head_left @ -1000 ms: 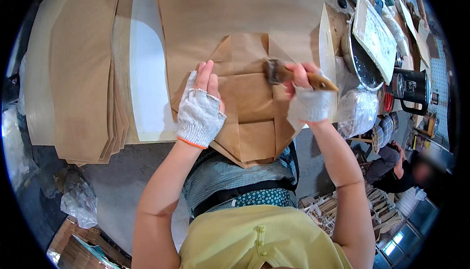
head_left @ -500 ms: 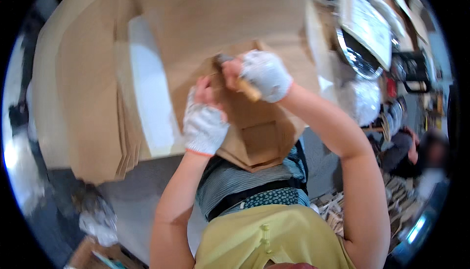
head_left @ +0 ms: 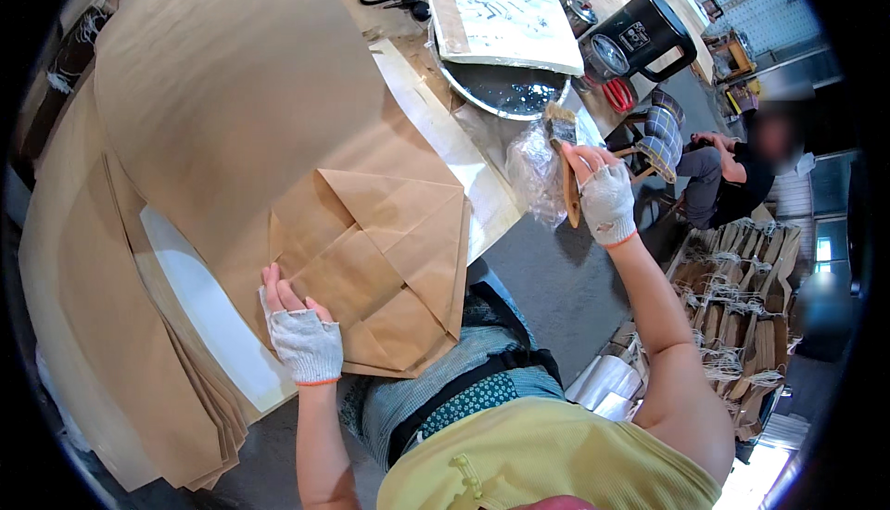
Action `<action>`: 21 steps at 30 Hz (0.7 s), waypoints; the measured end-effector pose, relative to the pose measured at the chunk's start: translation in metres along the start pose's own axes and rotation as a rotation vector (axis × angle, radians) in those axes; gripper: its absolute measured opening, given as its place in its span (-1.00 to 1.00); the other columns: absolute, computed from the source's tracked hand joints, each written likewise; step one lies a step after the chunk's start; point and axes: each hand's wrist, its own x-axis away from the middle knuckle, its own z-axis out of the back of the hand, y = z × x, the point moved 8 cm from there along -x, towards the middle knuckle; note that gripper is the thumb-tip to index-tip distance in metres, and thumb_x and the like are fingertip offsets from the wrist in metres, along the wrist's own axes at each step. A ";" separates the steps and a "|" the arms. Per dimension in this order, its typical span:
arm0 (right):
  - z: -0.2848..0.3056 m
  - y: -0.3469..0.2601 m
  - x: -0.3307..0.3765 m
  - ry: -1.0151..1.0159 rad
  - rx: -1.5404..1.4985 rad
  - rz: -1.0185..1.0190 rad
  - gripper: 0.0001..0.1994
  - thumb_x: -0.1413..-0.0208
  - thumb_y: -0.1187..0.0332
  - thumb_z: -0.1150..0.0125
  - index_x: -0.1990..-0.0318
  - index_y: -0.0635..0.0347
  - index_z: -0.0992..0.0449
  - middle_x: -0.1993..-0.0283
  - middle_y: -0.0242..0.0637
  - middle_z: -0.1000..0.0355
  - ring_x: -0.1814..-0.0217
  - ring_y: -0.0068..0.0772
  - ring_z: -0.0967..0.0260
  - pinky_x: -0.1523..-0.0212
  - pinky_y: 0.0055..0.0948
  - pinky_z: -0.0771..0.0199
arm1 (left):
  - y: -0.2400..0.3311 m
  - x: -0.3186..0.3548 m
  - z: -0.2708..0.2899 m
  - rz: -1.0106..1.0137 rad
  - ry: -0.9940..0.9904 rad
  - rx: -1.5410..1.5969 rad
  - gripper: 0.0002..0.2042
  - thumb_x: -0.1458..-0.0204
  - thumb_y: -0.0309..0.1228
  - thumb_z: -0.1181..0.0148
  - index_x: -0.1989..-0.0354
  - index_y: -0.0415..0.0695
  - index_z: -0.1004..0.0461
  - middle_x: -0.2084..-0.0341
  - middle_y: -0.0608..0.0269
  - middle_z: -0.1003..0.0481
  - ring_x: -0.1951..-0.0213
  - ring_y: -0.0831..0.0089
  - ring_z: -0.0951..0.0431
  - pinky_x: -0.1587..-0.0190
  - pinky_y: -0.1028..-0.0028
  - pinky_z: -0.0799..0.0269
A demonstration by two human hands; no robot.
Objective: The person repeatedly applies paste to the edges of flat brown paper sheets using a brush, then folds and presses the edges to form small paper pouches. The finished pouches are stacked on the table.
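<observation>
My right hand (head_left: 604, 199), in a white fingerless glove, grips a flat brush (head_left: 561, 128) by its wooden handle. Its bristles point up, close to the near rim of a round basin (head_left: 505, 88) with a dark, glossy inside. My left hand (head_left: 304, 329), gloved alike, rests on the left edge of a folded brown paper bag (head_left: 389, 250), fingers stretched out and slightly apart. The bag lies flat at the table's near edge, its bottom folded into a many-sided shape with crossing flaps.
Layered brown paper sheets (head_left: 120, 315) lie left. A white paper-covered board (head_left: 510, 23) overlaps the basin. Beyond are a black jug (head_left: 640, 32), red-handled scissors (head_left: 618, 95) and clear plastic wrap (head_left: 538, 172). At right, tied bundles (head_left: 732, 325) fill the floor; a person (head_left: 718, 172) sits nearby.
My right hand has carried the brush from the paper bag rightward to the basin. The left hand has shifted to the bag's left edge. The view has turned toward the right.
</observation>
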 end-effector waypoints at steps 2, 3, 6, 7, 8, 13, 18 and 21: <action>0.016 -0.023 -0.014 0.123 -0.049 -0.041 -0.58 -0.06 0.54 -0.15 -0.13 0.17 -0.42 0.15 -0.22 -0.43 0.10 -0.21 -0.41 0.07 -0.33 -0.42 | -0.001 0.001 0.003 -0.005 0.009 -0.012 -0.50 0.04 -0.63 0.03 -0.16 -0.37 -0.16 -0.25 -0.07 -0.18 -0.30 -0.02 -0.16 -0.32 0.16 -0.11; 0.003 -0.024 -0.013 0.089 -0.473 -0.265 -0.55 -0.06 0.56 -0.13 -0.16 0.17 -0.40 0.08 -0.21 -0.43 0.06 -0.26 -0.41 0.04 -0.37 -0.42 | -0.002 0.002 0.004 -0.020 0.014 -0.011 -0.50 0.04 -0.63 0.03 -0.17 -0.37 -0.16 -0.25 -0.08 -0.17 -0.30 -0.03 -0.16 -0.32 0.16 -0.12; -0.078 -0.083 -0.019 -0.025 -1.796 -0.962 -0.46 -0.04 0.63 -0.10 -0.25 0.17 -0.32 -0.11 -0.15 -0.39 -0.05 -0.33 -0.39 -0.02 -0.45 -0.42 | -0.006 0.003 0.000 -0.020 0.012 0.037 -0.56 0.03 -0.59 0.05 -0.10 -0.37 -0.19 -0.24 -0.08 -0.17 -0.30 -0.05 -0.16 -0.32 0.12 -0.10; -0.102 -0.100 -0.021 0.070 -2.149 -1.076 -0.36 -0.05 0.64 -0.08 -0.34 0.18 -0.16 -0.20 -0.07 -0.32 -0.05 -0.27 -0.38 -0.02 -0.44 -0.42 | -0.007 0.002 -0.002 -0.011 0.014 0.069 -0.59 0.02 -0.57 0.07 -0.06 -0.37 -0.21 -0.24 -0.08 -0.17 -0.30 -0.06 -0.16 -0.33 0.09 -0.08; -0.123 -0.110 -0.028 0.197 -2.348 -1.212 -0.26 -0.06 0.66 -0.02 -0.42 0.00 0.03 -0.24 -0.08 -0.24 -0.08 -0.18 -0.37 0.06 -0.44 -0.47 | -0.008 0.001 -0.001 -0.017 0.014 0.058 -0.59 0.02 -0.56 0.07 -0.06 -0.38 -0.21 -0.24 -0.09 -0.17 -0.30 -0.06 -0.16 -0.33 0.09 -0.08; -0.165 -0.096 -0.061 0.693 -2.550 -1.477 -0.18 0.00 0.79 0.10 -0.31 -0.41 0.00 -0.26 -0.10 -0.18 -0.17 0.01 -0.31 0.23 -0.47 -0.49 | 0.000 0.000 0.003 -0.029 0.007 -0.003 -0.53 0.01 -0.61 0.06 -0.14 -0.37 -0.17 -0.23 -0.12 -0.19 -0.28 -0.06 -0.18 -0.29 0.14 -0.15; -0.176 -0.099 -0.071 0.758 -2.596 -1.437 -0.23 -0.04 0.78 0.11 -0.21 -0.55 -0.16 -0.29 -0.06 -0.21 -0.22 -0.05 -0.28 0.18 -0.45 -0.46 | -0.001 0.002 0.002 -0.035 0.026 0.016 -0.57 0.03 -0.61 0.06 -0.09 -0.37 -0.18 -0.23 -0.10 -0.20 -0.28 -0.06 -0.19 -0.30 0.14 -0.13; -0.177 -0.097 -0.070 0.702 -2.583 -1.384 -0.17 -0.04 0.78 0.14 -0.27 -0.63 -0.06 -0.29 -0.04 -0.21 -0.20 -0.07 -0.30 0.16 -0.46 -0.46 | 0.001 0.002 0.001 -0.030 0.021 0.011 -0.58 0.03 -0.61 0.06 -0.07 -0.37 -0.18 -0.22 -0.10 -0.21 -0.26 -0.07 -0.20 -0.29 0.14 -0.13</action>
